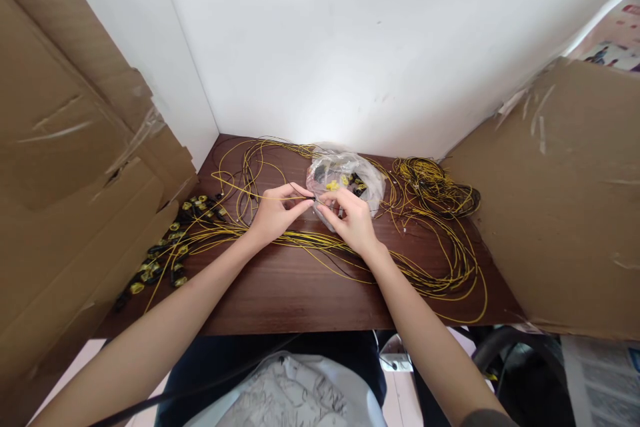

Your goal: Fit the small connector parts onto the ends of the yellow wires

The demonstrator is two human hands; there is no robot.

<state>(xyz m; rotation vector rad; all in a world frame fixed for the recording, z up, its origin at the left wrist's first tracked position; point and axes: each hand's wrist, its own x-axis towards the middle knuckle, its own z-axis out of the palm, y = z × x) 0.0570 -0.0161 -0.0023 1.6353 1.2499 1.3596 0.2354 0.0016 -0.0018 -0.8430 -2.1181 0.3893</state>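
My left hand (277,212) pinches the end of a thin yellow wire (235,196) between thumb and fingers, over the dark wooden table (300,293). My right hand (350,217) meets it fingertip to fingertip, pinched on a small black part (314,199) at the wire's tip. Just behind the hands lies a clear plastic bag (345,170) with yellow and black small pieces inside. A long bundle of yellow wires (320,243) runs across the table under both wrists.
A row of wires with black and yellow connectors (170,253) lies at the left edge. A tangled coil of yellow wire (437,187) sits at the back right. Cardboard sheets (560,200) wall in both sides, with a white wall behind.
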